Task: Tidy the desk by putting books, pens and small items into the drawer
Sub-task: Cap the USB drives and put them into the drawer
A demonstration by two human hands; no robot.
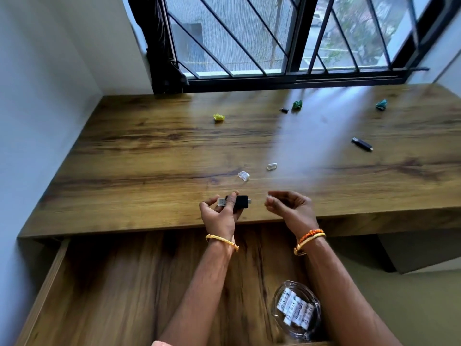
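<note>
Left hand (219, 216): I see it grasping a black USB adapter (240, 201) between thumb and fingers, just above the near edge of the worktop (149, 156); a clear cap (221, 201) sits at its left end.
Right hand (287, 204): fingers curled loosely, tips drawn together; whether they pinch anything I cannot tell.
Drawer (112, 283): pulled open under my forearms, holding a glass bowl (295, 310) of white batteries (296, 312) at its right.
Worktop, middle: two clear caps (244, 176) lie apart from each other.
Worktop, right: a black stick drive (362, 144).
Worktop, far side: a yellow paper wad (219, 117), a green one (297, 105) just beside a small black piece (284, 110), and a teal one (381, 105).
</note>
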